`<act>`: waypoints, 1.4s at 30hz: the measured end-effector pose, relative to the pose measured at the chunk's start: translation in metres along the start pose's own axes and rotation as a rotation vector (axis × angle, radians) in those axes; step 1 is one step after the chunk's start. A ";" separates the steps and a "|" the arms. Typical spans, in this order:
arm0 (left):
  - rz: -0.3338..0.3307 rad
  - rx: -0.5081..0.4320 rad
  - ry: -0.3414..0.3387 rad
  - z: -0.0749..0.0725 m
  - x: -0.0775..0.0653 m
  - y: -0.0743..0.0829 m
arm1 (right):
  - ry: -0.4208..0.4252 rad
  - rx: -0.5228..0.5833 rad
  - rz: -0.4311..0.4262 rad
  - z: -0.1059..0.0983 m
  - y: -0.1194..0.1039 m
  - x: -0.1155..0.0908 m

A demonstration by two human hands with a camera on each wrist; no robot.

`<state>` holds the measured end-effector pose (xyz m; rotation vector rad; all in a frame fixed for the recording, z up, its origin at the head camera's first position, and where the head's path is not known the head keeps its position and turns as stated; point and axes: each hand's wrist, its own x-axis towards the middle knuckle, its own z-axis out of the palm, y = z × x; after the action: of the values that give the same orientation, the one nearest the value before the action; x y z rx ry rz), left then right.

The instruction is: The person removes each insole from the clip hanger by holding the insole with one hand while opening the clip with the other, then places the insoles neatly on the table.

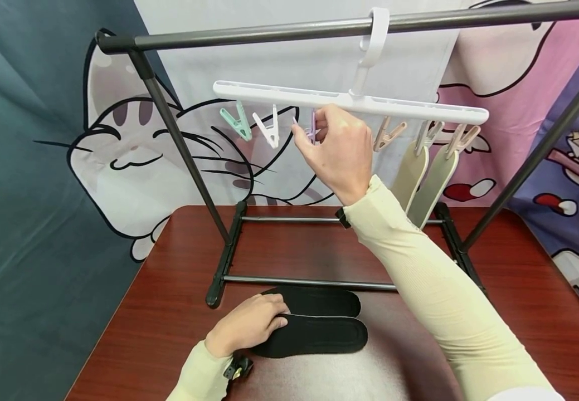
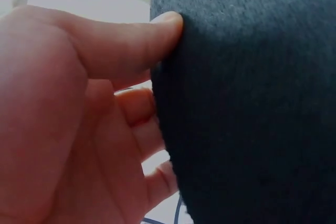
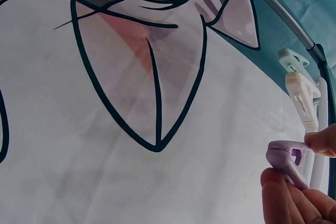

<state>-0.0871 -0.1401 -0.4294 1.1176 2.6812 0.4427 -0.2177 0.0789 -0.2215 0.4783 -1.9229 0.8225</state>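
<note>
My right hand (image 1: pixel 339 147) is raised under the white clip hanger (image 1: pixel 269 92), pinching a purple clothespin (image 3: pixel 287 157) between thumb and fingers. Down at the table, a black insole (image 1: pixel 319 336) is held by its edge in my left hand (image 1: pixel 249 324). The left wrist view shows the thumb on one face of that insole, with the fingers behind it. A second black insole (image 1: pixel 324 301) lies just beyond the first. Two pale insoles (image 1: pixel 409 171) hang from clothespins at the hanger's right end.
A dark metal rack (image 1: pixel 254 38) carries the hanger and stands on the reddish-brown table (image 1: pixel 149 334). Green (image 1: pixel 238 121) and white (image 1: pixel 268 128) clothespins hang to the left of my right hand, a tan clothespin (image 1: pixel 388 133) to its right. A cartoon-printed curtain (image 1: pixel 118 150) is behind.
</note>
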 end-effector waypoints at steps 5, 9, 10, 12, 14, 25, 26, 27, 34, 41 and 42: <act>0.004 -0.007 -0.009 0.000 0.000 0.000 | 0.004 0.008 -0.004 0.000 0.000 0.001; 0.012 0.005 -0.009 0.000 0.000 0.000 | 0.004 0.013 -0.010 0.000 -0.001 0.000; 0.011 0.009 -0.013 0.000 -0.001 0.001 | 0.003 0.014 -0.011 0.000 -0.001 0.000; 0.009 0.023 -0.011 0.002 0.000 0.001 | 0.001 0.017 -0.012 0.000 -0.001 0.000; 0.005 0.038 -0.006 0.004 0.000 0.001 | 0.000 0.022 -0.011 0.000 -0.001 -0.001; -0.023 0.043 0.041 0.008 0.003 -0.003 | 0.007 0.040 -0.004 0.001 -0.001 -0.001; -0.027 0.034 0.036 0.008 0.003 -0.004 | 0.006 0.039 -0.004 0.001 -0.001 -0.001; -0.028 0.027 0.031 0.008 0.003 -0.004 | 0.005 0.038 -0.004 0.001 -0.001 -0.001; 0.019 0.013 0.049 0.010 0.002 -0.004 | 0.003 0.036 -0.003 0.001 -0.002 0.000; -0.009 0.021 0.058 0.011 0.003 -0.004 | -0.004 0.062 0.006 0.001 -0.003 0.000; -0.015 0.022 0.059 0.011 0.004 -0.004 | -0.005 0.069 0.012 0.001 -0.003 0.000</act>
<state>-0.0891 -0.1378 -0.4412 1.1064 2.7494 0.4515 -0.2167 0.0756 -0.2209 0.5107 -1.9084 0.8984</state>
